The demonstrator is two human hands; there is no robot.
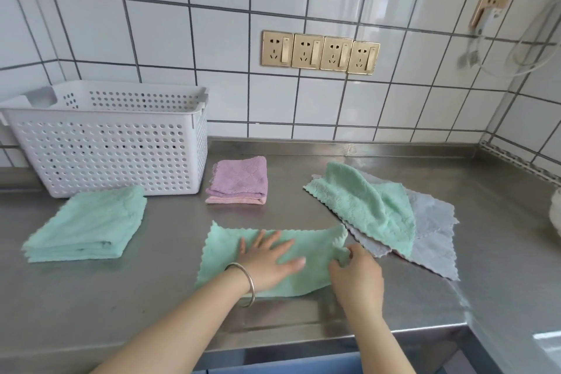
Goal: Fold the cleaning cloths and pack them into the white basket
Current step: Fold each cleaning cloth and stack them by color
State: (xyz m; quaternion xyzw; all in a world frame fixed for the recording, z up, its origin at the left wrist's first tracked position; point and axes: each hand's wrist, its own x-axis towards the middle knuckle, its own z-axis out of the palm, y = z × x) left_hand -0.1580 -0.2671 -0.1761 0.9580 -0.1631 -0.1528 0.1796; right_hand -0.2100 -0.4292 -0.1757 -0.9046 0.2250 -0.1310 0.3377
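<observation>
A green cleaning cloth (pixel 218 252) lies spread on the steel counter near its front edge. My left hand (pixel 267 258) presses flat on its middle, fingers apart. My right hand (pixel 358 273) pinches the cloth's right edge. A white perforated basket (pixel 109 143) stands at the back left. In front of it rests a stack of folded green cloths (pixel 88 225). A folded purple cloth on a pink one (pixel 239 181) sits to the right of the basket. At the right lies an unfolded green cloth (pixel 364 206) on grey cloths (pixel 434 231).
The steel counter (pixel 121 297) ends in a front edge just below my wrists and a corner at the right. A tiled wall with a row of gold sockets (pixel 320 51) rises behind. A white object (pixel 555 212) sits at the far right edge.
</observation>
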